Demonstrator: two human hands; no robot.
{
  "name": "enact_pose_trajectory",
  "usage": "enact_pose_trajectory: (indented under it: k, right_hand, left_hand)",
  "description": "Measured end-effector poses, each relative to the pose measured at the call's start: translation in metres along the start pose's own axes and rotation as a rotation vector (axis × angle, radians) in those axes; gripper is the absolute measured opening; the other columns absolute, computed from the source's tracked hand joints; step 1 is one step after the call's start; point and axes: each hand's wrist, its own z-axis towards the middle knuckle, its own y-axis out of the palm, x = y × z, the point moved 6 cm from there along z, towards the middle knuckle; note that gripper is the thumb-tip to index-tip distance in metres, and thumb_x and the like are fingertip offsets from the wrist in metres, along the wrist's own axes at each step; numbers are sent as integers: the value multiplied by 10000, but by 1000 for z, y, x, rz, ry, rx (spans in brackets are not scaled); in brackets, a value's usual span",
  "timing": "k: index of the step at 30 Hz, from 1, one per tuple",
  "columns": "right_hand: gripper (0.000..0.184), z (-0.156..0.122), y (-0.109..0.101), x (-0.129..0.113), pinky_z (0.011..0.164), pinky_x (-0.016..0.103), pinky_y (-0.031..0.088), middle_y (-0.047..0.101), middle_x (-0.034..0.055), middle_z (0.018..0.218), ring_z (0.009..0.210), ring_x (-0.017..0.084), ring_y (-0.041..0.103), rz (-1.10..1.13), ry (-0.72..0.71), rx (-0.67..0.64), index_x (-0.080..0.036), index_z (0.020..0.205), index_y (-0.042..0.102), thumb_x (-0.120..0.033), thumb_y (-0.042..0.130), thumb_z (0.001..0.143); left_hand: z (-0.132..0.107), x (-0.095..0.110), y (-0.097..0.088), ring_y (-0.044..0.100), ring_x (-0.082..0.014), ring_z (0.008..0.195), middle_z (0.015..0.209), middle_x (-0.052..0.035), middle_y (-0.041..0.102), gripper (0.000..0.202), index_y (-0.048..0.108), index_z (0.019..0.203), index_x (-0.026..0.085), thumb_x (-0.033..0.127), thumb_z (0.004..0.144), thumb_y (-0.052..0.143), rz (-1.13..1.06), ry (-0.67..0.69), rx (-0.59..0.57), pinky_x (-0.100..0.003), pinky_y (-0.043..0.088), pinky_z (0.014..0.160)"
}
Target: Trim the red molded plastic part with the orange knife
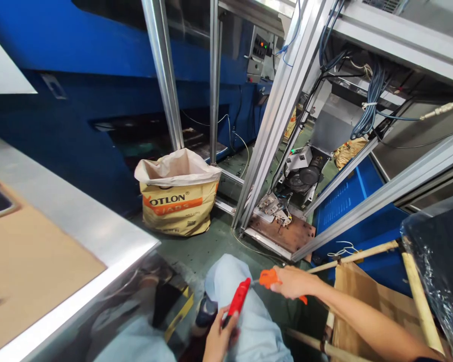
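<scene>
My left hand (219, 338) grips a red plastic piece (238, 297) low in the middle of the view, above my knee in pale blue trousers (245, 322). My right hand (292, 282) holds an orange-handled tool (269, 277) with its tip against the top of the red piece. My right forearm runs off to the lower right.
A steel-edged table (79, 221) with a brown top fills the left. A tan paper sack (179, 198) stands on the green floor by a blue machine (98, 75). Aluminium frame posts (272, 125), cables, a blue crate (347, 211) and a cardboard box (373, 306) crowd the right.
</scene>
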Motion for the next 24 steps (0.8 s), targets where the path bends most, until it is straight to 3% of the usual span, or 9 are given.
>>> enact_pose_trajectory:
  k: [3, 7, 11, 14, 17, 21, 24]
  right_hand:
    - [382, -7, -2, 2, 724, 346, 562, 686, 33, 883, 713, 147, 664, -1, 1, 46, -147, 1258, 535, -420, 458, 1002]
    - [435, -4, 3, -3, 858, 434, 542, 695, 97, 1056, 937, 219, 686, -24, -10, 70, -148, 1313, 513, -418, 494, 972]
    - [488, -4, 15, -13, 904, 499, 521, 680, 173, 1159, 1089, 298, 661, -62, -22, 65, -124, 1339, 500, -428, 470, 958]
    - [513, -9, 25, -21, 849, 499, 546, 688, 202, 1146, 1085, 352, 667, -86, -71, 1, -132, 1300, 546, -454, 525, 902]
    - [511, -13, 23, -23, 880, 550, 519, 657, 261, 1185, 1133, 399, 638, -114, -41, 55, -91, 1347, 492, -380, 415, 932]
    - [525, -18, 35, -32, 851, 488, 550, 684, 209, 1163, 1107, 387, 655, -130, -113, -34, -166, 1300, 557, -466, 511, 871]
    - [541, -21, 39, -36, 916, 523, 517, 648, 251, 1210, 1158, 394, 624, -137, -105, -6, -112, 1367, 486, -411, 422, 921]
  left_hand:
    - [-1, -7, 4, 604, -109, 632, 812, 9, 625, 119, 610, 980, 135, 238, 923, 596, -276, -227, -52, -259, 548, 574]
    - [-6, -13, 7, 565, -67, 545, 832, -8, 641, 142, 603, 1032, 111, 200, 965, 515, -591, -539, -157, -177, 505, 460]
    - [-9, -14, 3, 565, -55, 537, 859, -10, 640, 167, 591, 1084, 114, 207, 967, 518, -821, -698, -220, -150, 502, 437]
    - [-11, -15, 1, 554, -47, 519, 866, -9, 643, 175, 586, 1108, 118, 194, 962, 525, -913, -759, -231, -133, 481, 410]
    - [-10, -15, 3, 580, -61, 543, 864, -8, 647, 192, 591, 1124, 122, 192, 951, 546, -939, -772, -226, -159, 520, 447]
    - [-7, -16, 4, 655, -113, 663, 916, -26, 675, 211, 598, 1140, 132, 179, 936, 570, -903, -717, -148, -238, 588, 555]
    - [-5, -16, 3, 679, -135, 717, 954, -40, 695, 221, 602, 1145, 134, 187, 931, 580, -852, -672, -101, -272, 605, 603]
